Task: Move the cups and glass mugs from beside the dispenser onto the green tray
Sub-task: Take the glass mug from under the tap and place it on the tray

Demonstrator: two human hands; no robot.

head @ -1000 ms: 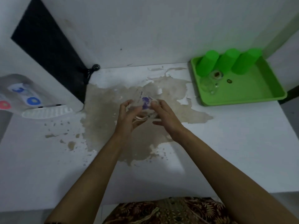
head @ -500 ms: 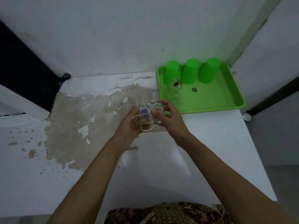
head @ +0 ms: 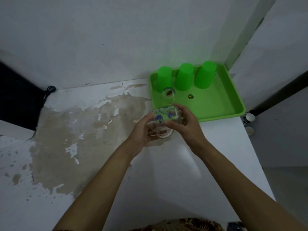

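A clear glass mug (head: 165, 116) with blue flower prints lies tilted on its side between both hands, its handle (head: 164, 135) pointing down. My left hand (head: 143, 132) grips it from the left and below, my right hand (head: 185, 122) from the right. It hovers just in front of the near left corner of the green tray (head: 221, 104). Three green cups (head: 184, 76) stand upside down along the tray's back. A second glass mug (head: 168, 94) stands in the tray's left part.
The white table (head: 166, 172) has a large worn brown patch (head: 75, 127) at left. Walls close in behind and right of the tray. A black cable (head: 49, 90) hangs at the back left. Small round objects (head: 249, 118) lie beyond the table's right edge.
Both hands have carried the mug rightward from the brown patch toward the tray's near left corner. The view has swung right, and the dispenser has dropped out of sight.
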